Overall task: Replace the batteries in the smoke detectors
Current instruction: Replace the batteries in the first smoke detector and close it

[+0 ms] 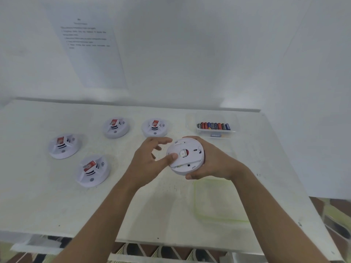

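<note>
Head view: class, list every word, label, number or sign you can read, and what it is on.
No text can be quoted.
Sheet on the wall: printed lines, blurred.
Batteries: labels too small.
Red stickers on table detectors: blurred.
The held detector: nothing legible.

matt plastic smoke detector (pixel 187 156), clear container (pixel 216 130) (glossy)

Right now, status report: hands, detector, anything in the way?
Right hand grips smoke detector, back up. Left hand open, thumb pressing its back. Batteries in tray beyond; nothing blocking.
</note>
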The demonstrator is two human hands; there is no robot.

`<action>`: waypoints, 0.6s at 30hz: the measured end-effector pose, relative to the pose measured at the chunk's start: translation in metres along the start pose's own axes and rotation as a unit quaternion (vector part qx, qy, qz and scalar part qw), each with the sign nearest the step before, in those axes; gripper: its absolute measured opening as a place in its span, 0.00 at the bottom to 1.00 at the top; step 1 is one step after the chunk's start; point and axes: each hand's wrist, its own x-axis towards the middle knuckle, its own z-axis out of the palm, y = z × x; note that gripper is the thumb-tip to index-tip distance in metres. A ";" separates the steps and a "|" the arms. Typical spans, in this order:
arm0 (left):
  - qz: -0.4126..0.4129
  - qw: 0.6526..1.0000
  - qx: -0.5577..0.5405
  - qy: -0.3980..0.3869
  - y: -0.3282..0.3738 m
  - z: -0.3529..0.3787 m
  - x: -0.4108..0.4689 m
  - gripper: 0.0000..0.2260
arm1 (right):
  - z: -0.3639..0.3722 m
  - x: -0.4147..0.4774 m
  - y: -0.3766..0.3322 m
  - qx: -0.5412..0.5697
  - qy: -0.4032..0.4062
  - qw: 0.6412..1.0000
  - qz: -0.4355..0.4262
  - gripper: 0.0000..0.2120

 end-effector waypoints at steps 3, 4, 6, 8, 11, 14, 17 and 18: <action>0.041 0.998 0.024 -0.050 0.002 -0.006 0.002 0.23 | -0.004 -0.002 -0.002 0.022 -0.006 1.000 0.001 0.43; 0.046 0.996 0.028 -0.068 0.002 -0.008 0.003 0.26 | -0.005 -0.002 -0.003 0.027 -0.007 1.000 0.004 0.43; 0.054 0.994 0.041 -0.088 0.002 -0.011 0.004 0.30 | -0.007 -0.002 -0.003 0.025 -0.009 1.000 0.004 0.42; 0.060 0.993 0.054 -0.089 0.002 -0.011 0.005 0.30 | -0.009 -0.003 -0.003 0.019 -0.011 1.000 0.005 0.41; 0.067 0.993 0.050 -0.081 0.002 -0.009 0.006 0.28 | -0.010 -0.004 -0.005 0.020 -0.014 1.000 0.010 0.40; 0.081 0.993 0.049 -0.068 0.001 -0.007 0.006 0.29 | -0.010 -0.004 -0.004 0.014 -0.015 1.000 0.013 0.41; 0.090 0.992 0.060 -0.061 0.001 -0.003 0.007 0.30 | -0.010 -0.002 -0.005 0.001 -0.016 1.000 0.014 0.41; 0.098 0.991 0.069 -0.053 0.000 -0.001 0.007 0.30 | -0.010 -0.002 -0.005 0.000 -0.014 1.000 0.013 0.41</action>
